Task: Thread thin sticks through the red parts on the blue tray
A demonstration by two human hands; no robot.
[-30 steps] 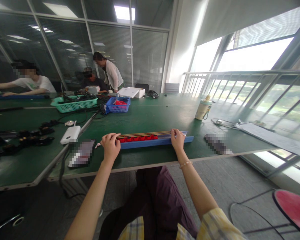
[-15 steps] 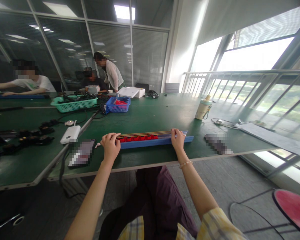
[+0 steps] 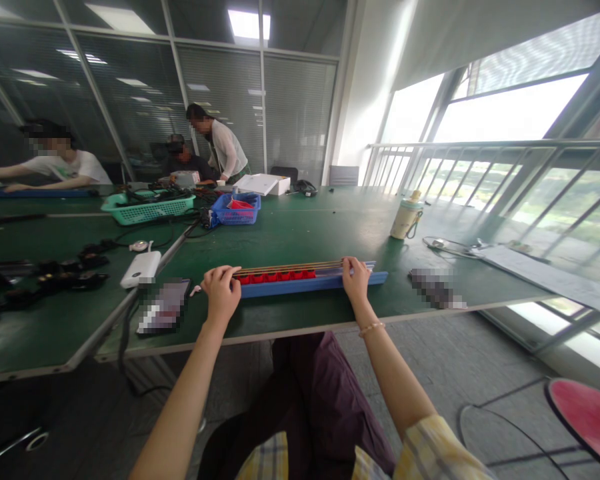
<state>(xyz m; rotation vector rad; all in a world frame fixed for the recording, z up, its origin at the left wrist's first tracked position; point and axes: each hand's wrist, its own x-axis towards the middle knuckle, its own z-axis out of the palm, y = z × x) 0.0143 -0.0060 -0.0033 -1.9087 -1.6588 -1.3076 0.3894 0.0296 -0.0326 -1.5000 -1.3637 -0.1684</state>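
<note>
A long blue trough [image 3: 290, 288] lies along the table in front of me. Red block-like pieces [image 3: 280, 276] sit in a row inside its left and middle part, and a clear strip [image 3: 327, 271] shows farther right. Thin brown strands [image 3: 290, 267] run lengthwise over the top, between my hands. My left hand [image 3: 222, 290] is closed around the trough's left end, its fingertips curled over the top. My right hand [image 3: 356, 279] is closed near the right end, which sticks out beyond it. The fingers hide where the strands end.
Phones lie to the left [image 3: 165, 305] and right [image 3: 437, 288]. A white power bank [image 3: 141, 269], green basket [image 3: 150, 210], blue basket [image 3: 237, 213] and bottle [image 3: 405, 219] stand farther off. Co-workers [image 3: 225, 150] are at the far side. The table's front edge [image 3: 290, 331] is close.
Both hands and the trough stay where they were. In the background, the standing person's arm has shifted slightly.
</note>
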